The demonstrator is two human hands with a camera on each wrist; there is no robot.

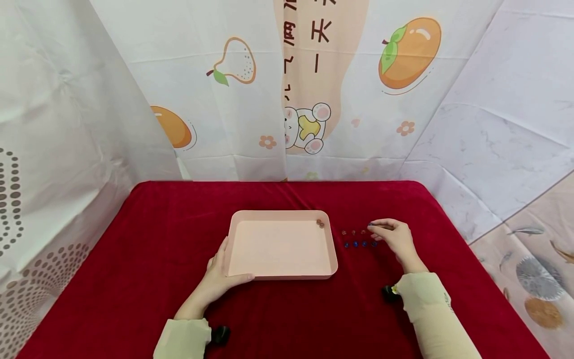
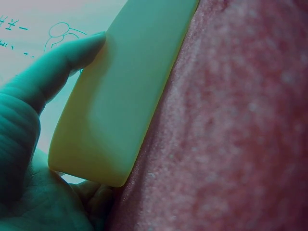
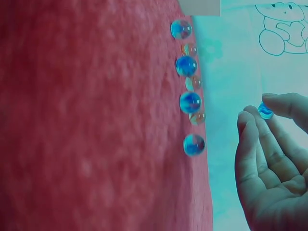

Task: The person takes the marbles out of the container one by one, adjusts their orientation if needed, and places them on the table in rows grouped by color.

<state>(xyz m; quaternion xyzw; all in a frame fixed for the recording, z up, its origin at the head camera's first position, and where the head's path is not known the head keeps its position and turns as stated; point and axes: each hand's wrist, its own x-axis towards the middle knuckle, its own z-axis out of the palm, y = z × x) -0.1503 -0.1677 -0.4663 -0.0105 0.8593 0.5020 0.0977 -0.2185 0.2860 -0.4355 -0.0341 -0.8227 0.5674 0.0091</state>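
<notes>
A shallow pale pink tray [image 1: 278,215] lies on the red cloth. My left hand [image 1: 217,277] grips its near left corner, the thumb along the near wall and the fingers on the left side; the left wrist view shows the thumb on the tray's wall [image 2: 120,86]. Between thumb and fingertips, my right hand [image 1: 393,238] pinches a blue glass marble [image 3: 265,110], raised above the cloth. Near that hand lie two rows of marbles: clear ones with orange-brown swirls [image 1: 353,233] behind, several blue ones [image 1: 356,244] in front. Small brownish marbles [image 1: 320,224] sit in the tray's far right corner.
The red cloth [image 1: 314,319] covers the whole table. Printed white curtains [image 1: 251,124] hang behind it and at both sides. A dark wrist device [image 1: 220,335] shows by the left cuff, another [image 1: 390,293] by the right cuff.
</notes>
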